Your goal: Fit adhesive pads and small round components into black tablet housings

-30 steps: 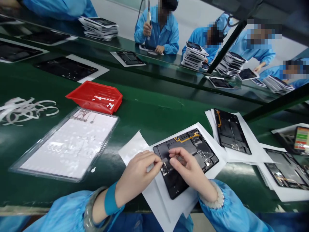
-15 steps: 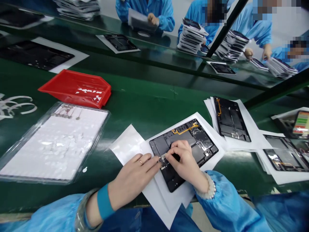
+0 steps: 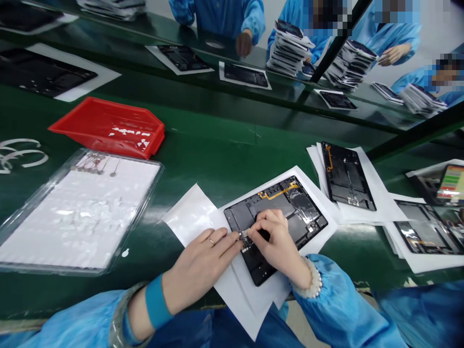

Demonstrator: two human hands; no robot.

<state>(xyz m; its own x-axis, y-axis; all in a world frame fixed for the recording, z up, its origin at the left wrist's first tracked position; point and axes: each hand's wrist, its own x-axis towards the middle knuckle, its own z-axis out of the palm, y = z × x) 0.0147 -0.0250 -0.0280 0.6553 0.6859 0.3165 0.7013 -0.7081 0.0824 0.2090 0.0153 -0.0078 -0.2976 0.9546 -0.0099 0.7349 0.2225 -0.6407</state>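
Observation:
An opened black tablet body (image 3: 290,208) with an orange flex cable lies on white paper sheets (image 3: 192,217) at the near edge of the green belt. My left hand (image 3: 201,266) lies flat on the paper, fingers stretched out, its fingertips touching the tablet's left edge. My right hand (image 3: 277,241) rests on the tablet with its fingers curled and pinched together, pressing at a small part near the left edge. Whether anything is in that pinch is hidden.
A clear tray (image 3: 76,212) with a white sheet lies to the left, a red bin (image 3: 108,125) behind it. More opened tablets (image 3: 346,176) on paper lie to the right. Across the green belt (image 3: 217,150), other people in blue coats handle stacks of tablets (image 3: 290,48).
My left hand went from a pinch to lying flat by the tablet. My right hand lowered onto the tablet and curled. A person across the belt set down another tablet.

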